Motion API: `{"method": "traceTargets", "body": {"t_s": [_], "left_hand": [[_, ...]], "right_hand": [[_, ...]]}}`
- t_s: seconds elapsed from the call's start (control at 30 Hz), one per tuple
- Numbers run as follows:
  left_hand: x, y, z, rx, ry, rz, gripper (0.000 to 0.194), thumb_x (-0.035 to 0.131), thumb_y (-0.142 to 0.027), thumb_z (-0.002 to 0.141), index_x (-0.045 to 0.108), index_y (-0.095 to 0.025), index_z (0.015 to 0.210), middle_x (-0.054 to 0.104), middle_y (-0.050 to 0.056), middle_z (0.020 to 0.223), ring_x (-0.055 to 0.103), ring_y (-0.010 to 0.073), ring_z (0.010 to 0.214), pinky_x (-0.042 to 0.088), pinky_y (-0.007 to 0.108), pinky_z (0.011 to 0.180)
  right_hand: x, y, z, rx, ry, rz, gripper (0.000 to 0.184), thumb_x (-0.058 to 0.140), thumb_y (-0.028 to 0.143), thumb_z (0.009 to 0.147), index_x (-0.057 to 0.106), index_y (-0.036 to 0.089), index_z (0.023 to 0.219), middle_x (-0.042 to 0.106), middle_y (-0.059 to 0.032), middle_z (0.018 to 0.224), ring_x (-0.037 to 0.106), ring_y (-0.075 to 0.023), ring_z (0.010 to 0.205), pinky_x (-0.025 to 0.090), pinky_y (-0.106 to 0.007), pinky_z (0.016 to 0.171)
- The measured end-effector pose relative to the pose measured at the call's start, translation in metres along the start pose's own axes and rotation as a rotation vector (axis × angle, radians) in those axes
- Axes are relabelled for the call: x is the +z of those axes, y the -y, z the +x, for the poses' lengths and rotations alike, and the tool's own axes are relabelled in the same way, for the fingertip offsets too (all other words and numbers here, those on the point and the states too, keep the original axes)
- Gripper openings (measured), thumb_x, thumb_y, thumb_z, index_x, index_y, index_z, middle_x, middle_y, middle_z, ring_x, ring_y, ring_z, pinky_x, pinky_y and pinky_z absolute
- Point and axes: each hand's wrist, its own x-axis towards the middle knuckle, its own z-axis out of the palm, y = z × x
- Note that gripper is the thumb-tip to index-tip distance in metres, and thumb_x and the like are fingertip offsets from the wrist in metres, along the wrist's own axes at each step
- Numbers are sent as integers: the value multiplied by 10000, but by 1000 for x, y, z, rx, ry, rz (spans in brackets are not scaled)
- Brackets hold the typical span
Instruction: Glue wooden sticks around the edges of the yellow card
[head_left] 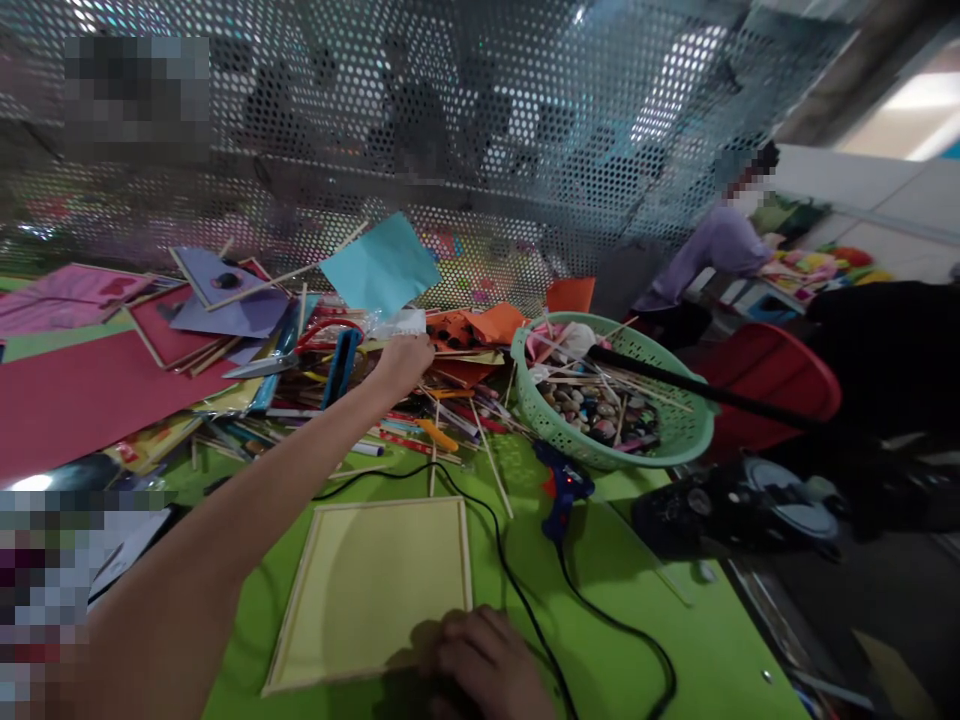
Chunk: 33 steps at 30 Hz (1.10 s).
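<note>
My left hand (406, 366) reaches forward into a heap of craft supplies, its fingers curled in; what they grip is hidden. A scrap of white paper (405, 323) lies just beyond those fingers, beside orange paper with dark spots (450, 334). Close to me, a square yellow card (382, 580) edged with thin wooden sticks lies flat on the green table (600, 620). My right hand (491, 660) rests over the card's near right corner. Its fingers are bent and partly in shadow, so anything in them does not show.
A green basket (694, 425) holds pebbles and sticks. A blue glue gun (566, 490) with a lit red light lies before it, its black cord trailing across the table. Red-handled scissors (262, 365), a blue sheet (382, 265) and framed cards are left. A person in purple (705, 250) is behind.
</note>
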Motion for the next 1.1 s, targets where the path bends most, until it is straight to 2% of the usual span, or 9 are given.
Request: {"method": "traceTargets", "body": {"t_s": [0.2,0.27,0.37,0.57,0.73,0.83,0.97,1.03,1.1], "left_hand": [[-19,19,9,16,-2,-76,396,678,-401,1005,641,-167,1322,668,116,1321,681,254,1143,601,478,967],[-31,25,10,8,-41,-96,261,616,-307,1022,708,-144,1204,714,134,1229,694,276,1132,581,456,969],[-52,33,7,-3,-117,-126,271,516,-205,988,763,-169,1093,738,145,1193,684,318,1184,544,406,950],[-89,42,-4,-18,-238,-195,305,491,-250,969,740,-207,1139,728,104,1229,651,285,1206,501,357,963],[-111,54,-5,-40,-228,-266,294,530,-227,951,744,-187,1148,766,94,1092,707,272,1044,509,359,913],[-123,61,-7,-44,-248,-286,298,530,-230,966,740,-155,1164,763,73,1117,699,256,1100,487,352,972],[-146,63,-16,-23,-357,-280,330,447,-181,991,727,-86,1136,744,55,1094,687,241,1162,456,375,1011],[-155,60,-26,-28,-408,-283,293,474,-152,976,729,-120,1116,746,60,1112,687,251,1188,468,382,1020],[-156,55,-40,-24,-462,-293,293,482,-143,981,719,-186,1146,738,58,1204,667,248,1243,473,384,1061]], "right_hand": [[4,0,-3,25,14,-9,230,711,483,925,659,290,1039,766,8,945,684,-183,812,503,-303,701],[2,0,-3,33,64,-6,235,711,469,921,662,292,1067,768,-1,973,695,-191,843,511,-310,718],[-5,2,0,49,123,40,232,688,446,944,655,288,1110,770,-15,1008,708,-197,900,530,-314,774],[-19,12,10,103,132,118,165,638,391,961,647,267,1070,761,-34,1014,689,-203,906,535,-306,796],[-27,18,14,158,153,194,129,622,327,969,646,262,1078,756,-27,1039,683,-198,947,526,-309,826],[-31,20,16,173,168,193,122,641,312,973,656,259,1082,756,-29,1045,678,-199,958,521,-314,842],[-34,24,18,196,171,206,153,657,246,964,670,266,1115,759,-20,1072,675,-198,993,518,-323,883],[-36,26,19,216,171,222,151,658,213,954,669,266,1096,757,-15,1069,672,-197,990,517,-322,876],[-38,29,21,250,175,229,125,658,188,944,658,258,1047,750,-14,1046,667,-198,973,515,-320,855]]}}
